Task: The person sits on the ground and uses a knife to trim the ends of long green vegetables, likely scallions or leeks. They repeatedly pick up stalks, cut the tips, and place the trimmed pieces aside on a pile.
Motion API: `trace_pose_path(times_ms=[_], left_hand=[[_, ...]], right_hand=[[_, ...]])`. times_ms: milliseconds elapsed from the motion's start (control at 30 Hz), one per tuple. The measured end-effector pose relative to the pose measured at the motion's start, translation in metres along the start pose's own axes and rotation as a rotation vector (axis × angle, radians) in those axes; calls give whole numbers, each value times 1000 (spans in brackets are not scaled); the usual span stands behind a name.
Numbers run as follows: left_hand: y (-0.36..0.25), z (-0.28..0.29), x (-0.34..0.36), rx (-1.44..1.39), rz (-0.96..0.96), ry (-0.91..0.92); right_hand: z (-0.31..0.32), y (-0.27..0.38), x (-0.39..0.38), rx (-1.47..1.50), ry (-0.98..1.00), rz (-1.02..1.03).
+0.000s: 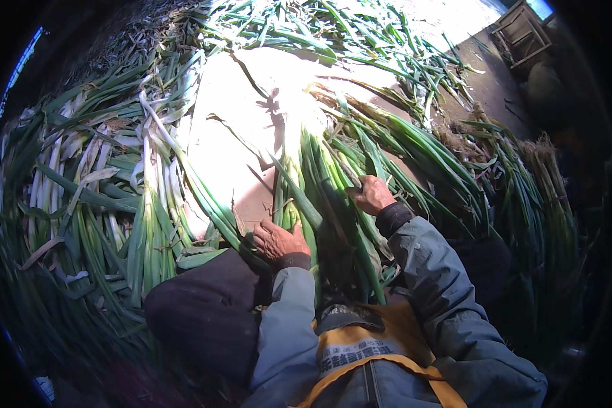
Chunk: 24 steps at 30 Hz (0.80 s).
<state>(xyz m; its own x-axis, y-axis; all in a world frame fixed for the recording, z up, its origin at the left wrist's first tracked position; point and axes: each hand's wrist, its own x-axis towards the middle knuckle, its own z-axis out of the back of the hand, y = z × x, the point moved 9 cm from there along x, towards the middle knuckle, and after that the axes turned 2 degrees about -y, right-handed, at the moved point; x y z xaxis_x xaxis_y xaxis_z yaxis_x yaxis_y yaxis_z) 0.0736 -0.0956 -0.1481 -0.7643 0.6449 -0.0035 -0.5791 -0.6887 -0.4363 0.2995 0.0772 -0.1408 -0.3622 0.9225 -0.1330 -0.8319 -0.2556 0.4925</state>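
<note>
A bunch of long green onions (326,194) lies in front of me, its pale ends pointing away into bright light and its leaves running toward my lap. My left hand (281,242) is closed at the near left side of the bunch, its curled fingertips partly hidden. A single long green onion (204,194) slants from the left pile down toward that hand. Farther up on the right side, my right hand (372,195) has its fingers bent around the outer leaves. Glare washes out the white ends.
A large pile of green onions (109,197) spreads on the left. More green onions (415,146) lie at the right, next to upright-looking rooty bundles (547,177). Loose leaves (333,30) cover the far side. A wooden frame (521,34) stands at the far right.
</note>
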Motion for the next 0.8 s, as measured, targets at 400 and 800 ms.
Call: trace_pose_path(times_ms=[400,800], left_hand=[[-90,-90,-21,-2,-12,619],[-64,-115,-8,-52,0,664]], right_hand=[[-13,-14,-22,190,-26,-137],[-18,42,157,92,-25,165]])
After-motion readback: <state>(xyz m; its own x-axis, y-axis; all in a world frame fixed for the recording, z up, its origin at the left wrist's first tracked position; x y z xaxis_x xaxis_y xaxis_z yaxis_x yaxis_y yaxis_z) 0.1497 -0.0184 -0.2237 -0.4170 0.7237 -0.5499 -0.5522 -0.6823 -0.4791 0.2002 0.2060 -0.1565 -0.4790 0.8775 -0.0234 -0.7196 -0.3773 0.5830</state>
